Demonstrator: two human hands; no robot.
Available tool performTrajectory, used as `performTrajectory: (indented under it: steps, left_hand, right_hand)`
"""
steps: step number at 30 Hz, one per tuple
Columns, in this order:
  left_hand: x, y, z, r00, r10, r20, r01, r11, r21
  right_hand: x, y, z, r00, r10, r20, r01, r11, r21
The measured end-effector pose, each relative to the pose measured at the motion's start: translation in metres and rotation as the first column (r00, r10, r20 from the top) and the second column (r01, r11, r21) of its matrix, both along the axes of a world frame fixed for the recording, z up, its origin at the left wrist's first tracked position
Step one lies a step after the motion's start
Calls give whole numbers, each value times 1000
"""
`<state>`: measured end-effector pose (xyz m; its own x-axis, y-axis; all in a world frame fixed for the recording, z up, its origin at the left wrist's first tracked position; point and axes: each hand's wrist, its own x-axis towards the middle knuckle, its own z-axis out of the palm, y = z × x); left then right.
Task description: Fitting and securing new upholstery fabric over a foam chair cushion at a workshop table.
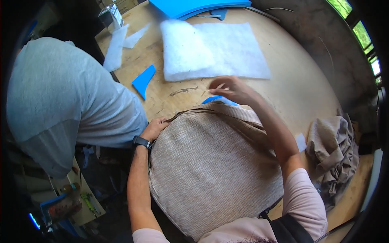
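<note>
A round cushion cover (214,166) of beige-brown woven fabric lies in front of me, its near side against my body. My left hand (155,128), below a dark wristwatch, is closed on the cover's upper left rim. Along the far edge the fabric band (235,110) is folded loosely, and a bit of blue foam (214,99) shows from behind it. Just above that foam my right hand (229,89) hovers, slightly blurred, its fingers bent but apart, with nothing visible in them.
White batting sheets (239,48) lie farther back on the wooden table (300,81). Blue foam sheets (198,6) are at the far edge, a blue scrap (144,81) nearer. Crumpled brown fabric (334,150) sits at right. A person in grey (69,97) leans in close on the left.
</note>
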<state>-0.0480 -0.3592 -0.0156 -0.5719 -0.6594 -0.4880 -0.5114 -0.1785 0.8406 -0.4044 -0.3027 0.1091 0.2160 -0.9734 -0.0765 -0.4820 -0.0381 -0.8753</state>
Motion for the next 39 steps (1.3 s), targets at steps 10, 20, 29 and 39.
performTrajectory:
  steps: [10, 20, 29, 39]
  left_hand:
    - [-67, 21, 83, 985, -159, 68, 156, 648, -746]
    - [-132, 7, 76, 967, -238, -94, 127, 765, -632]
    - [-157, -41, 66, 936, -314, 160, 338, 928, -155]
    - [-161, -57, 26, 873, -347, 342, 423, 889, -177]
  right_hand:
    - [-12, 92, -6, 776, -115, -621, -133, 932, -338]
    - [-20, 79, -40, 720, -117, -684, -224, 894, -388]
    - [-45, 13, -53, 917, -25, -399, 5, 999, -51]
    - [-67, -16, -107, 802, 203, -562, -319, 941, -116]
